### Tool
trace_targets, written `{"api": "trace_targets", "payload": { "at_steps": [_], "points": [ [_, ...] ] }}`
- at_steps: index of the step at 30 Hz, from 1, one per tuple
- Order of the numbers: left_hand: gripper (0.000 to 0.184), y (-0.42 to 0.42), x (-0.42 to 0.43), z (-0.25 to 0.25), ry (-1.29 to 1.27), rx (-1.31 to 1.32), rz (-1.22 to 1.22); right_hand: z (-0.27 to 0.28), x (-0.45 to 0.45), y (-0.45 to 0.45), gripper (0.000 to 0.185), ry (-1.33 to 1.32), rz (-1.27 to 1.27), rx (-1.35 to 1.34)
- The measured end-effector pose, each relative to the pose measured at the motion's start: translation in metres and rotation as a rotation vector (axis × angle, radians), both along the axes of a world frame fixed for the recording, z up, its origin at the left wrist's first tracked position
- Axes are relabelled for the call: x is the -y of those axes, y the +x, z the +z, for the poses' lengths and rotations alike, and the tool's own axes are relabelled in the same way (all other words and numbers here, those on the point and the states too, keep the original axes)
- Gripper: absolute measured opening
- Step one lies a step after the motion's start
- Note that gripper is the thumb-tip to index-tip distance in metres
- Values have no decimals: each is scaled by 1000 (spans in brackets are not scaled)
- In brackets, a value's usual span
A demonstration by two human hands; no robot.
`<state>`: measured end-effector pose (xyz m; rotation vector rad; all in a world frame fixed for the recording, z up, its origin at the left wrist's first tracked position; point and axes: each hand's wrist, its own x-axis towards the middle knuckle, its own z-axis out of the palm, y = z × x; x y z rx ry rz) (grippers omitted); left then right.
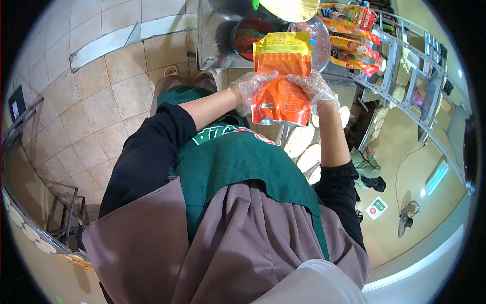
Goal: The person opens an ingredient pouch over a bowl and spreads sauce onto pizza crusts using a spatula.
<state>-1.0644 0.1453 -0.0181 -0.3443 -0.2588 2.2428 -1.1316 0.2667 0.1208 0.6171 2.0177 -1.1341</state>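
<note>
Green apron [238, 175], black sleeves [144, 152], clear-gloved hands [315, 89]

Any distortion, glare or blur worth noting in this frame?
Head view: strong wide-angle distortion, the floor tiles skewing toward the left edge, corners black; head view: bright ceiling light at right, nearly white; head view: orange pouch, left hand and right hand fairly sharp, no obvious motion blur.

The pouch [281, 76] is between left hand [251, 90] and right hand [315, 90]; packets [352, 46] lie rightward, floor [98, 116] leftward.
</note>
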Motion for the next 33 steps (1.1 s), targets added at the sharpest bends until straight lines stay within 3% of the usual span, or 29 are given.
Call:
{"api": "trace_targets", "payload": {
  "at_steps": [6,11,15,17,18,20,24,26,29,33],
  "points": [
    [34,-8,-9,-8,-31,-9,13,6,4,-6,39,39,87,68],
    [33,-7,-11,-4,-82,42,59,16,20,-7,42,248,101,50],
    [32,-5,-20,-4,-173,58,120,-9,0,-17,43,232,178,80],
    [32,-4,-23,-6,-207,37,157,-21,-10,-16,43,-193,-71,37],
    [33,-4,-23,-7,-232,44,140,-21,-9,-18,43,-193,-70,37],
    [33,-4,-24,-10,-256,52,123,-22,-7,-21,47,-41,13,25],
    [34,-3,-21,-7,-150,110,119,-34,-14,-29,46,-18,73,-12],
    [34,-2,-14,2,-98,148,111,-19,0,-31,45,269,232,7],
    [36,-2,-6,5,-74,123,31,1,21,-29,41,468,318,16],
    [38,-5,-13,-11,-10,18,80,-8,9,-27,39,269,218,53]
  ]
}}
